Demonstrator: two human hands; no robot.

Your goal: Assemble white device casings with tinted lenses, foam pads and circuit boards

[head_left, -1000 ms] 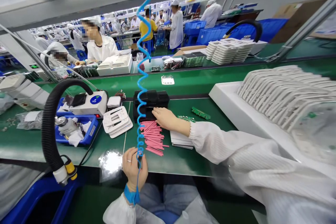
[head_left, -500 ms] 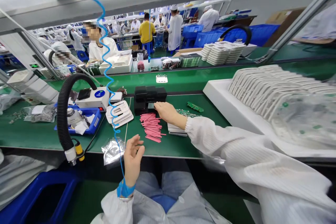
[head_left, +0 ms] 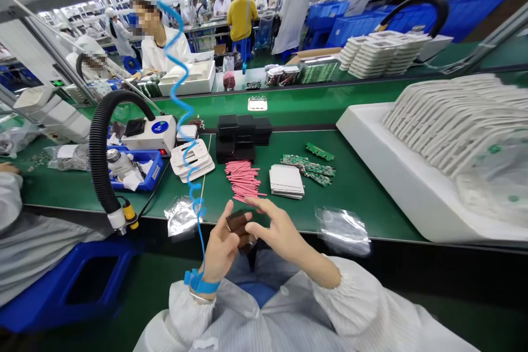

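Observation:
A small dark, see-through rectangular plate [head_left: 236,221] is in my left hand [head_left: 220,250], in front of the bench edge. The left fingers lie behind it and show dimly through it. My right hand [head_left: 282,231] is at the plate's right side, thumb and fingers apart, the thumb close to or touching it. Just beyond the hands lies a loose pile of pink strips [head_left: 243,179]. Behind the strips are stacks of black pieces [head_left: 237,146]. A stack of white cards [head_left: 286,180] and green circuit boards [head_left: 311,168] lie to the right.
A blue coiled cord [head_left: 177,80] runs down to my left wristband. At left are a black hose [head_left: 97,159], a blue tray [head_left: 154,170] and white frames [head_left: 192,159]. A white foam box [head_left: 371,165] of white casings stands at right. Clear bags [head_left: 344,228] overhang the bench edge.
My right hand has come back from the black stacks towards my left hand. The dark plate is now in my left hand, which was empty before. The view has tilted down.

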